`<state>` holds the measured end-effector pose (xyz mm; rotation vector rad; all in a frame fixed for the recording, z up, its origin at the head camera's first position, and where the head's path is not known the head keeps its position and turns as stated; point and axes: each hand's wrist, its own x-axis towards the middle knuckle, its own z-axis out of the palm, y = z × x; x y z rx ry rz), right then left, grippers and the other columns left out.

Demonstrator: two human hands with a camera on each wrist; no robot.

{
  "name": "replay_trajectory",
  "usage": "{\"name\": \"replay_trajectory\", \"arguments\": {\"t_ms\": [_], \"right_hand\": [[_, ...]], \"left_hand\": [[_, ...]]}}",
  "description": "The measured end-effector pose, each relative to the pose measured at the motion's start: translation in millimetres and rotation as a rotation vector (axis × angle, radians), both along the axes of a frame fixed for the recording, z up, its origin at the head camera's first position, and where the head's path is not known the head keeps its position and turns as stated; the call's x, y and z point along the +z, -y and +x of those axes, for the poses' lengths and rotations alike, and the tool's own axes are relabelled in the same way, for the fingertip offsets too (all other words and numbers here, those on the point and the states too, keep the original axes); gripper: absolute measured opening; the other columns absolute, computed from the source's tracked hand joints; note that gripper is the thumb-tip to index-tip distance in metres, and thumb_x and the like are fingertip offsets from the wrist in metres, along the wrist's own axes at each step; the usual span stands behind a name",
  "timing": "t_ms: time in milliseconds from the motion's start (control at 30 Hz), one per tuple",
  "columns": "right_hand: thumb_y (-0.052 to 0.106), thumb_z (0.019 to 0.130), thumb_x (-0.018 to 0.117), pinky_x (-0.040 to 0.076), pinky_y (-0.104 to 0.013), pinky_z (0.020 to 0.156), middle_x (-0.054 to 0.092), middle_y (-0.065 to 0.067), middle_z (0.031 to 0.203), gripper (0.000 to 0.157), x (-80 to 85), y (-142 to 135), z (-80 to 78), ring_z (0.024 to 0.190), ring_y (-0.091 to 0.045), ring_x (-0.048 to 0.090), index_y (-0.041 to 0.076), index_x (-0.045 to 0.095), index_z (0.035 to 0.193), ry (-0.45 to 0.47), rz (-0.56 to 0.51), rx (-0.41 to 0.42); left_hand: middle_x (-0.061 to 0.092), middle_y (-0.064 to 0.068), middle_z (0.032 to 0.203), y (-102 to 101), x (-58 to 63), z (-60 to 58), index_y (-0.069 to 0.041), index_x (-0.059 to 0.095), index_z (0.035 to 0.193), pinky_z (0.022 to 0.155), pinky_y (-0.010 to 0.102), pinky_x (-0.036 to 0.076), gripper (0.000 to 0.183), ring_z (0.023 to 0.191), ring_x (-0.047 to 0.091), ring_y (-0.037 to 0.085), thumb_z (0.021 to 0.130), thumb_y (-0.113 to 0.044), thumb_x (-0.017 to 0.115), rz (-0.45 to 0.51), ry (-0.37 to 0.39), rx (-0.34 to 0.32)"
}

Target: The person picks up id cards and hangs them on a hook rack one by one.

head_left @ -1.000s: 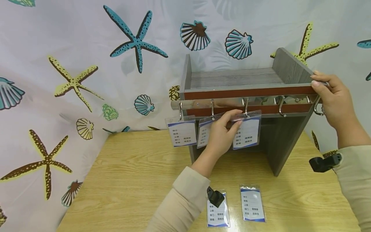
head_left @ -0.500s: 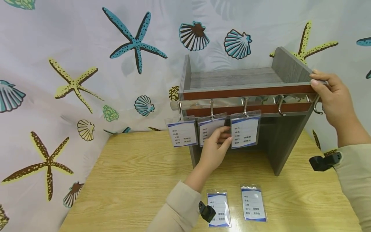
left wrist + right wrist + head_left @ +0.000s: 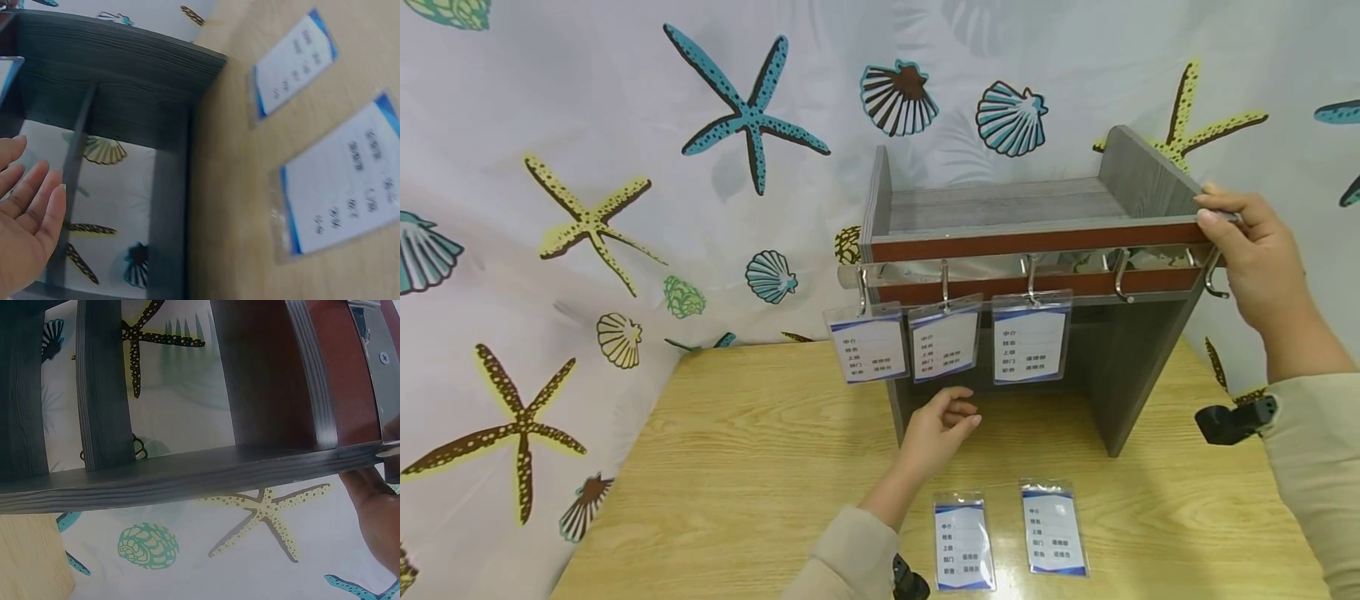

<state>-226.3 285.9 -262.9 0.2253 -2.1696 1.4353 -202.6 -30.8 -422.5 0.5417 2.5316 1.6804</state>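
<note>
My left hand (image 3: 934, 435) is in the air below the hanging badges, holding nothing, its fingers loosely bent. Three clear-sleeved ID badges hang on hooks of the metal rail: a left badge (image 3: 868, 346), a middle badge (image 3: 945, 342) and a right badge (image 3: 1030, 340). With my right hand (image 3: 1258, 258) I grip the right front corner of the grey wooden shelf (image 3: 1138, 333), thumb in front and fingers over the top edge. Two more badges lie flat on the table, a nearer-left badge (image 3: 964, 542) and a right-hand badge (image 3: 1052, 529).
The hook rail (image 3: 985, 268) runs along the red-brown front of the shelf. Its two rightmost hooks carry no badge, one being the hook (image 3: 1122, 275) right of the third badge. A wooden table (image 3: 737, 467) lies beneath, with a shell-and-starfish patterned cloth (image 3: 647, 108) behind.
My left hand has let go of the right hanging badge and moved down and left, away from it. The right hand keeps its grip on the shelf corner.
</note>
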Motion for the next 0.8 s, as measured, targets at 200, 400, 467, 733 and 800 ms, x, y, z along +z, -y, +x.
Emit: {"name": "replay_trajectory", "arguments": {"t_ms": [200,400,467,733,800], "right_hand": [[0.022,0.092,0.041,0.028,-0.027,0.092,0.029,-0.001,0.137,0.028,-1.1,0,-1.2,0.117,-0.016,0.034,0.019,0.05,0.119,-0.007,0.001,-0.006],[0.023,0.092,0.041,0.027,-0.029,0.095,0.029,-0.002,0.137,0.028,-1.6,0,-1.8,0.118,-0.017,0.033,0.018,0.05,0.119,-0.012,0.005,-0.013],[0.023,0.092,0.041,0.026,-0.029,0.095,0.029,-0.002,0.137,0.028,-1.7,0,-1.6,0.118,-0.017,0.033,0.019,0.05,0.119,-0.012,0.011,-0.014],[0.022,0.092,0.041,0.03,-0.027,0.091,0.029,-0.002,0.137,0.028,-2.4,0,-1.8,0.118,-0.016,0.034,0.018,0.05,0.119,-0.019,0.012,-0.016],[0.022,0.092,0.041,0.03,-0.027,0.091,0.029,-0.003,0.137,0.028,-2.3,0,-1.8,0.118,-0.016,0.034,0.018,0.05,0.119,-0.022,0.011,-0.013]], "left_hand": [[0.058,0.006,0.094,12,-26.3,2.1,-0.005,0.052,0.11,0.07,0.023,0.046,0.032,0.083,0.056,0.017,0.081,-0.014,0.061,-0.06,0.049,0.015],[0.057,0.007,0.097,22,-53.3,5.9,-0.001,0.054,0.107,0.073,0.027,0.046,0.029,0.087,0.055,0.021,0.081,-0.013,0.06,-0.182,0.062,-0.041],[0.056,0.008,0.098,24,-62.6,7.2,0.0,0.054,0.107,0.073,0.028,0.045,0.03,0.087,0.054,0.022,0.08,-0.013,0.061,-0.228,0.066,-0.057],[0.055,0.012,0.103,27,-85.6,12.7,0.003,0.054,0.108,0.074,0.033,0.045,0.035,0.09,0.054,0.027,0.076,-0.01,0.064,-0.308,0.091,-0.065],[0.055,0.013,0.104,27,-90.3,13.1,0.002,0.054,0.109,0.077,0.035,0.044,0.038,0.092,0.053,0.028,0.074,-0.01,0.065,-0.344,0.084,-0.063]]}}
